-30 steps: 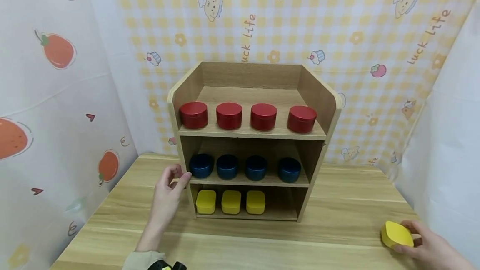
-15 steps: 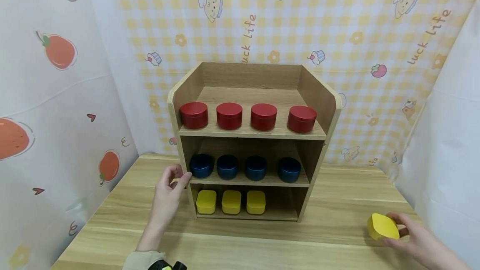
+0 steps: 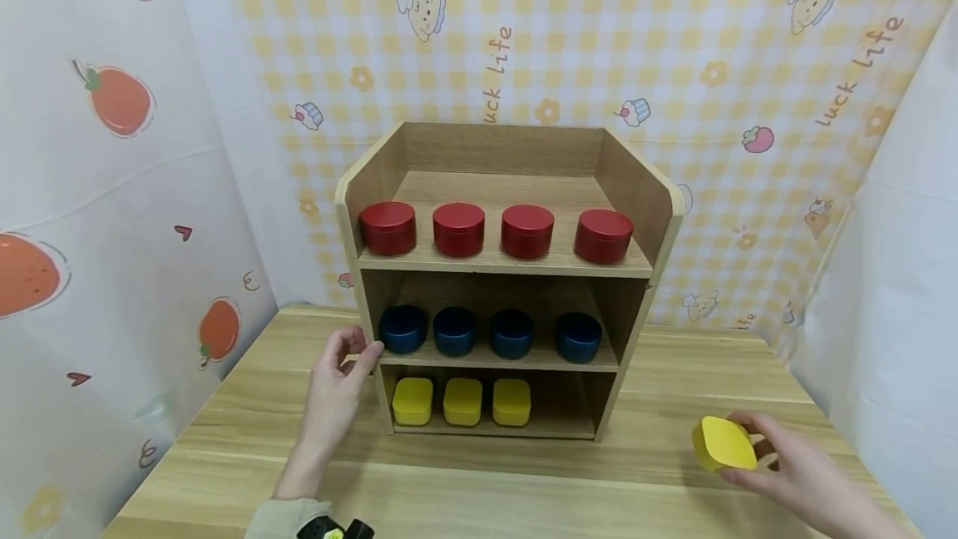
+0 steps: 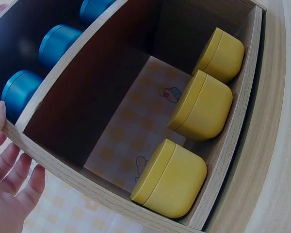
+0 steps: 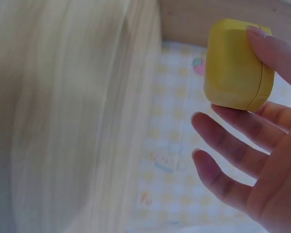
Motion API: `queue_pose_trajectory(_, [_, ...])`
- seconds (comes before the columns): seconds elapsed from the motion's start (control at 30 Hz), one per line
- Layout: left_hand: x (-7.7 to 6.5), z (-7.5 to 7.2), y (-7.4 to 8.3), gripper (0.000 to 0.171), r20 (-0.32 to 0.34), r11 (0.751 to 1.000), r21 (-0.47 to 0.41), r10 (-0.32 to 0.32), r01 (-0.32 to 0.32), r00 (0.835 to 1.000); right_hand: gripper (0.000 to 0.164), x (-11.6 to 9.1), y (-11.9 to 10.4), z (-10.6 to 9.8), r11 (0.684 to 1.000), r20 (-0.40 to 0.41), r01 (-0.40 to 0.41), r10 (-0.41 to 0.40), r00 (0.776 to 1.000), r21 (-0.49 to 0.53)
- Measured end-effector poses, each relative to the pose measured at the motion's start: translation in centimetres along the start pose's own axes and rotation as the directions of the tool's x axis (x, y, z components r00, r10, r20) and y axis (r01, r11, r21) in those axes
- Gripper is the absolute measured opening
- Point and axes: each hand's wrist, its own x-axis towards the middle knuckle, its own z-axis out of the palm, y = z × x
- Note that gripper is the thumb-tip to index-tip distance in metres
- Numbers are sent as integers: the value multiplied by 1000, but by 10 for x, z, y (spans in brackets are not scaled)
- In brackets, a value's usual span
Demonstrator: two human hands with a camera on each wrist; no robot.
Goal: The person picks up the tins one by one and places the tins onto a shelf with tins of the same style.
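My right hand [image 3: 797,468] pinches a yellow square-cornered tin [image 3: 723,442] between thumb and fingers, off the table at the right of the shelf. In the right wrist view the tin [image 5: 235,65] is tilted, its lid seam towards the palm; the lower fingers stand clear of it. My left hand [image 3: 337,389] holds the left side panel of the small wooden shelf [image 3: 505,267], thumb at its front edge beside the middle board. Three yellow tins [image 3: 462,403] stand on the bottom level, with bare board to their right.
Several blue round tins [image 3: 455,332] line the middle level. Several red round tins [image 3: 459,229] stand along the front of the top level. Behind the wooden table [image 3: 554,497] hangs a checked cloth [image 3: 464,65], with white cloth [image 3: 891,289] at the right.
My right hand has carried the yellow tin leftwards and slightly up, closer to the shelf. My left hand stays at the shelf's left side, and the tins on the shelf have not moved.
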Motion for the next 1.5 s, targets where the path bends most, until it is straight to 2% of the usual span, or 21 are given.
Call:
queue_pose_trajectory(0.2, [0,1,1,22,-2,1000,1,-1,1,1000,63,8,-22,6,996,16,88,-88,996,16])
queue_pose_trajectory(0.43, [2,2,-1,21,-15,1000,-14,24,-25,1000,62,19,-44,17,991,33,131,-132,991,24])
queue_pose_trajectory(0.63, [2,2,-3,21,-14,1000,-12,26,-26,1000,60,26,-57,29,980,52,192,-195,980,46])
queue_pose_trajectory(0.93, [2,0,-2,22,-17,1000,-15,14,-14,1000,55,38,-75,47,964,80,238,-249,965,118])
queue_pose_trajectory(1.17, [2,0,-2,22,-14,1000,-14,17,-17,1000,54,43,-84,60,947,72,289,-301,951,143])
queue_pose_trajectory(1.3, [2,0,-3,22,-14,1000,-22,4,-5,1000,57,46,-88,65,949,82,277,-291,953,147])
queue_pose_trajectory(1.5, [1,1,-3,22,-9,1000,-23,-2,2,1000,60,48,-95,73,964,89,207,-225,970,169])
